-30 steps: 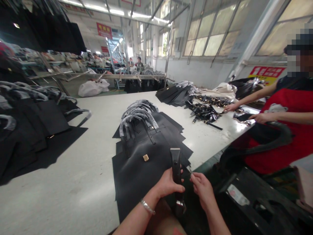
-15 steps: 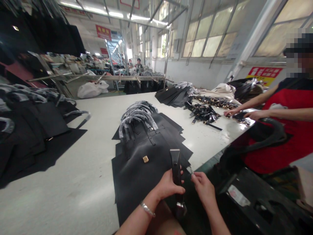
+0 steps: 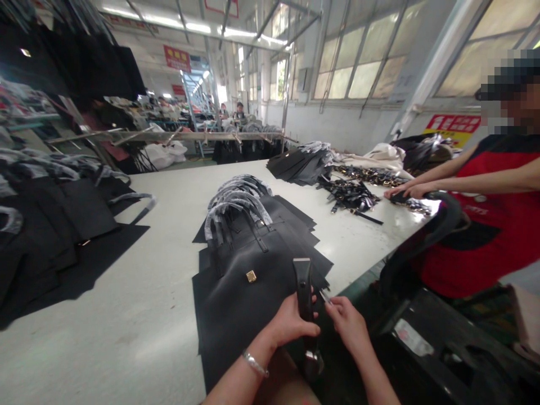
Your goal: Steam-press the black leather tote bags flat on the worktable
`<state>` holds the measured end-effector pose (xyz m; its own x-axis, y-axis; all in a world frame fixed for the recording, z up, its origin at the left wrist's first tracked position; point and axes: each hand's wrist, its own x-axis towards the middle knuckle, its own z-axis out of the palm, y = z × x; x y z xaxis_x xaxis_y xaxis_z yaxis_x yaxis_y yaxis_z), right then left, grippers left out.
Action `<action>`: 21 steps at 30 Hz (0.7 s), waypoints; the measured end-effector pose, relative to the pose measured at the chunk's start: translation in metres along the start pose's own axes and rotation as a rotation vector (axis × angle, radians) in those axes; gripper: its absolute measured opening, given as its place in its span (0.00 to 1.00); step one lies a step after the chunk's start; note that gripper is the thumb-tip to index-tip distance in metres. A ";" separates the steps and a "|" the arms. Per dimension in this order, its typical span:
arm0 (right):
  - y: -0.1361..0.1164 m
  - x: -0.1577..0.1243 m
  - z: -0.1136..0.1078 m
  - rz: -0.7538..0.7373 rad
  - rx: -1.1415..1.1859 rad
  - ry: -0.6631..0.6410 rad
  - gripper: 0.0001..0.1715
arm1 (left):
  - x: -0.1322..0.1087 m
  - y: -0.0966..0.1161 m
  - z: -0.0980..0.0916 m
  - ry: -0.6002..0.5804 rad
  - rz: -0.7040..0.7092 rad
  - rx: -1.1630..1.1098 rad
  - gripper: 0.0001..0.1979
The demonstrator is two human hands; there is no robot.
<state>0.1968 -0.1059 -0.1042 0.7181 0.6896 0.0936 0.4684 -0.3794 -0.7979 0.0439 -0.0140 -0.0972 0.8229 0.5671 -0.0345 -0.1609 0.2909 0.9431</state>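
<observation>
My left hand (image 3: 291, 322), with a silver bracelet on its wrist, is wrapped round a black clipper-like tool (image 3: 302, 281) that stands nearly upright. My right hand (image 3: 346, 319) pinches a thin metal tool (image 3: 325, 296) whose tip points up and left, close to the black tool. Beneath and beyond my hands lies a stack of black leather bag pieces (image 3: 236, 304). The top piece carries a small gold square (image 3: 251, 276). Plastic-wrapped handles (image 3: 240, 197) are bunched at the stack's far end.
The pale table (image 3: 169, 253) bears more black bag pieces (image 3: 93, 208) at left and another pile (image 3: 301, 163) at the back. Black straps with buckles (image 3: 352, 194) lie right of centre. A person in a red apron (image 3: 498, 225) reaches over the right edge, beside a black chair (image 3: 442, 225).
My right hand and the thin tool have shifted slightly left, nearer the black tool. The other person's hands have come closer together, and that person leans further in.
</observation>
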 end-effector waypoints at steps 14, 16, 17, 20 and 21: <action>0.018 -0.006 -0.007 0.248 0.484 -0.054 0.26 | 0.000 0.004 0.003 0.012 -0.038 -0.048 0.43; 0.039 -0.011 -0.021 0.300 0.478 -0.014 0.25 | -0.001 0.007 0.005 0.014 -0.050 -0.054 0.42; 0.051 -0.014 -0.030 0.326 0.464 0.014 0.24 | -0.001 0.009 0.006 0.013 -0.056 -0.053 0.42; 0.093 -0.025 -0.058 0.414 0.384 0.135 0.14 | -0.002 0.015 0.007 0.005 -0.069 -0.050 0.41; 0.107 -0.029 -0.067 0.447 0.345 0.181 0.11 | -0.002 0.016 0.007 -0.001 -0.069 -0.048 0.41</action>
<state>0.2607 -0.2078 -0.1518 0.8976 0.3818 -0.2201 -0.0720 -0.3656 -0.9280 0.0442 -0.0161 -0.0798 0.8334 0.5437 -0.0990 -0.1292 0.3658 0.9217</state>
